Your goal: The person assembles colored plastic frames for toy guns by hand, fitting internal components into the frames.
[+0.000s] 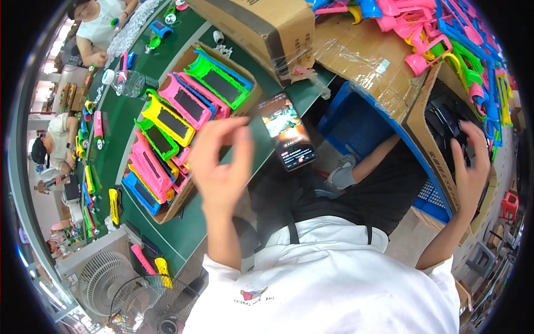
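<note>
Black parts (448, 125) lie in an open cardboard carton (423, 106) at the person's right, and the right hand (470, 167) reaches into it, fingers spread over the dark pieces. Whether it grips one I cannot tell; the fingertips sit on the parts. The left hand (219, 161) hovers above the green counter (194, 222), blurred, fingers loosely curled with thumb and forefinger near each other, and it seems to hold nothing.

Just left of the left hand stands a shallow cardboard tray (172, 209) packed with plastic frames (167, 119) in pink, yellow, green and blue, each with a dark panel in the middle. Right of that hand a phone (288, 131) lies on the counter edge, its screen lit.

To do the pick well, I judge the right hand should close on a single black piece and lift it straight out, clear of the carton's torn wall, while the left hand stays low near the tray, ready to take a frame.

Beyond the left hand, a large brown box (261, 28) is wrapped with clear tape; it carries no label that I can make out. Above the right hand, loose pink, blue and green plastic pieces (445, 33) pile on flattened cardboard. A blue crate (356, 119) sits under it. The carton's near wall bears dark print along its edge.
</note>
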The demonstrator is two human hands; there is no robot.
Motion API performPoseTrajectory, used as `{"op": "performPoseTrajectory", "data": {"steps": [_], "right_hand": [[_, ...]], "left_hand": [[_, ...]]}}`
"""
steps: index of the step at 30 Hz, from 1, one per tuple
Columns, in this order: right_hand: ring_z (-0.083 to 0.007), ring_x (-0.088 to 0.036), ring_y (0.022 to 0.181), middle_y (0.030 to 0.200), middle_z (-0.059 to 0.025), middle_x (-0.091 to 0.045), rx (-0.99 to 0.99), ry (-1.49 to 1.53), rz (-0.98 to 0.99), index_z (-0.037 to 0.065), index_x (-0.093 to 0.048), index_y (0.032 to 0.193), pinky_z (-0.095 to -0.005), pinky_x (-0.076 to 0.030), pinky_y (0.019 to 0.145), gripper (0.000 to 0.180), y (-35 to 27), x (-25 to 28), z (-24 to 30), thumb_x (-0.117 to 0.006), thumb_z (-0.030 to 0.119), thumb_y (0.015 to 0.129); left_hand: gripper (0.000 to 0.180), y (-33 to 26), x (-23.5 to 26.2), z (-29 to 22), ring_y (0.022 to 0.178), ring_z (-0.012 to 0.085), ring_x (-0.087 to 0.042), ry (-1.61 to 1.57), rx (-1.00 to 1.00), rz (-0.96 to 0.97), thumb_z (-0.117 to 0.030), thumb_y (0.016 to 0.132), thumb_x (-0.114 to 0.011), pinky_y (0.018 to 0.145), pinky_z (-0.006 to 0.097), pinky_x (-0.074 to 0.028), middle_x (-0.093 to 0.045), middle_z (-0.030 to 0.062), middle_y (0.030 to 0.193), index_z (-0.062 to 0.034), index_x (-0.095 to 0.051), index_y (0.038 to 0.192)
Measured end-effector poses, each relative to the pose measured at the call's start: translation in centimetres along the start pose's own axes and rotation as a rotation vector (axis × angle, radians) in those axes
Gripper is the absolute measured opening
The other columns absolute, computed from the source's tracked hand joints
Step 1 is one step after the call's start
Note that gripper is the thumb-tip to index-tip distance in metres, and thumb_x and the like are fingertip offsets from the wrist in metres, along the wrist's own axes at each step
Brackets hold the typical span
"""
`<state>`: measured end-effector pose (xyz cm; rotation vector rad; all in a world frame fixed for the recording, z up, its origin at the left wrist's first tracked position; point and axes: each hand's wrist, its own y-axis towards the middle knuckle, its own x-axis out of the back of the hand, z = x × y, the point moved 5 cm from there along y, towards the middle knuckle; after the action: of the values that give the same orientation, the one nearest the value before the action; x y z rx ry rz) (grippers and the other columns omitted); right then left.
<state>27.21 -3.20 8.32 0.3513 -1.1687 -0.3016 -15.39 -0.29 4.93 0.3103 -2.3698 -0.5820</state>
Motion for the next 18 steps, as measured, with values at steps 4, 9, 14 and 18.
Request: {"op": "performPoseTrajectory", "data": {"steps": [4,9,14,18], "right_hand": [[-0.0371,-0.052,0.128,0.132,-0.0169,-0.059,0.117,-0.367,0.209,0.001,-0.064,0.124,-0.0446,-0.04,0.109,0.038,0.7,-3.0,-3.0,-0.071,0.019,0.091],[-0.037,-0.059,0.115,0.12,-0.0173,-0.065,0.014,-0.241,0.153,-0.001,-0.068,0.114,-0.0437,-0.046,0.101,0.03,0.9,-1.9,-2.2,-0.071,0.014,0.089],[-0.0362,-0.061,0.106,0.109,-0.015,-0.065,0.02,-0.195,0.148,0.001,-0.068,0.104,-0.0439,-0.048,0.093,0.021,0.8,-1.8,-3.6,-0.071,0.012,0.085],[-0.0334,-0.061,0.108,0.106,-0.0126,-0.066,0.017,-0.285,0.099,0.001,-0.067,0.106,-0.0443,-0.047,0.094,0.024,0.8,-2.4,-4.3,-0.071,0.013,0.085]], "left_hand": [[0.026,2.0,-10.0,-4.2,0.096,0.0306,-0.065,-0.247,-0.163,0.327,-0.008,0.091,-0.068,0.086,0.039,-0.052,-0.066,0.0176,0.107,0.0025,-0.064,0.115],[0.04,7.5,-22.2,-5.6,0.117,0.0437,-0.055,0.179,-0.315,0.382,-0.011,0.091,-0.063,0.097,0.051,-0.049,-0.054,0.0253,0.133,0.0062,-0.054,0.127],[0.031,12.6,-30.2,-4.7,0.11,0.0395,-0.058,0.013,-0.283,0.354,-0.021,0.087,-0.069,0.091,0.049,-0.05,-0.062,0.0226,0.114,0.0018,-0.065,0.106],[0.035,11.8,-33.7,-7.7,0.102,0.0379,-0.062,-0.129,-0.379,0.354,-0.032,0.086,-0.073,0.09,0.049,-0.05,-0.07,0.0171,0.106,-0.003,-0.073,0.106]]}}
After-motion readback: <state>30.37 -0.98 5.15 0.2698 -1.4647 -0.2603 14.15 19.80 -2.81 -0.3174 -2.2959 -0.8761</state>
